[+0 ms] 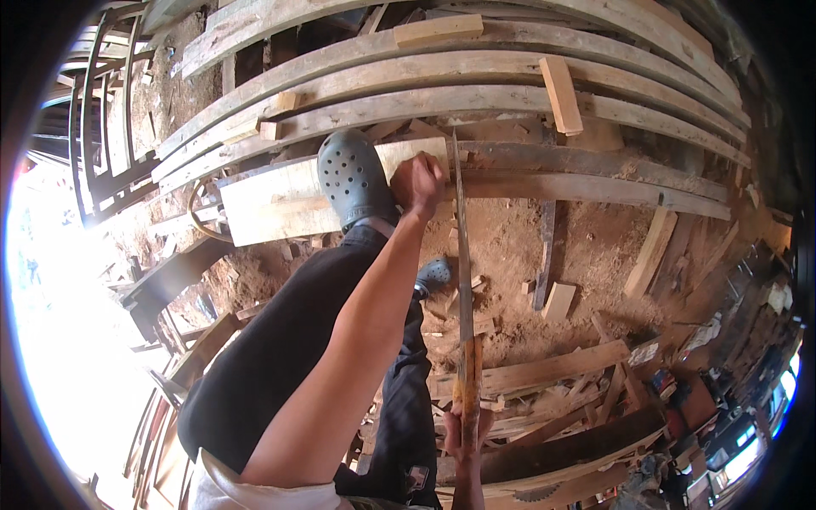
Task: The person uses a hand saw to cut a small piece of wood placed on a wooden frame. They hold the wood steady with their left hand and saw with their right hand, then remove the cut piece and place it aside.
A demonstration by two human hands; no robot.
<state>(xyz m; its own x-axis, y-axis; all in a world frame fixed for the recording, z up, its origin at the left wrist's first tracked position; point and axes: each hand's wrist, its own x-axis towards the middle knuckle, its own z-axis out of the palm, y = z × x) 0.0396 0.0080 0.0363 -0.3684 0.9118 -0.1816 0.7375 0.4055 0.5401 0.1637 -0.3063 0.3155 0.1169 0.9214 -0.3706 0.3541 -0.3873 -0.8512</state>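
Observation:
A pale wooden board (272, 202) lies across the beams in front of me. My left hand (418, 183) is closed at its right end, fingers curled against the wood. Beside it, my foot in a grey clog (350, 174) presses on the board. My right hand (466, 429) grips the worn, yellowish handle of a handsaw (463, 272). Seen nearly edge-on, the blade points away from me, its far part alongside the board's right end. Whether the teeth touch the wood cannot be told.
Long timber beams (340, 81) run across the far side, with short wood blocks (561, 93) on them. Sawdust and offcuts (558, 302) cover the ground. My other clog (434, 276) stands there. A wooden plank stack (544, 370) lies near right, by a toothed circular blade (537, 493).

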